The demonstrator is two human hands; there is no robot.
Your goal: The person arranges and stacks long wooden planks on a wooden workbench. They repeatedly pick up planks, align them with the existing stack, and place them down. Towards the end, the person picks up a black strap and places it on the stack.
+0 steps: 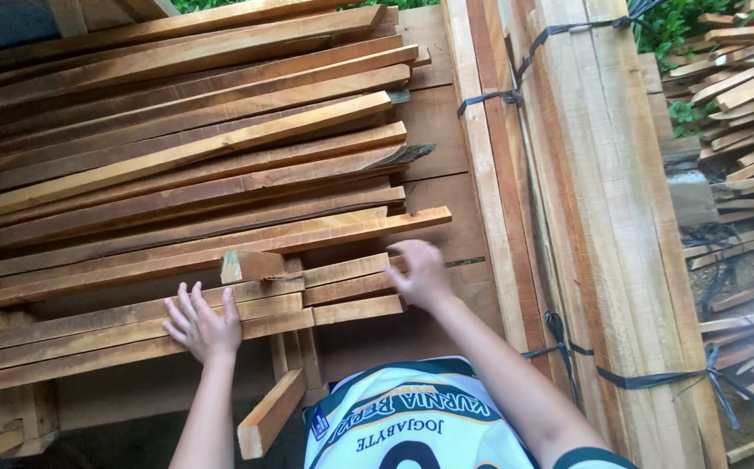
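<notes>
My left hand (202, 325) lies flat with fingers spread on the long wooden slats (116, 334) at the near edge of a pile. My right hand (419, 273), slightly blurred, reaches to the ends of the short slats (351, 291) at the pile's right side, fingers curled at their tips; whether it grips one I cannot tell. A short wooden block (251, 265) sits on the slats between my hands. The pile of reddish-brown slats (186, 156) fans out to the left and rear.
A tall bundle of pale planks (603, 200) tied with black straps (646, 378) runs along the right. Loose wood offcuts (746, 113) lie on the ground at far right. A short beam (271, 412) juts toward me below the pile.
</notes>
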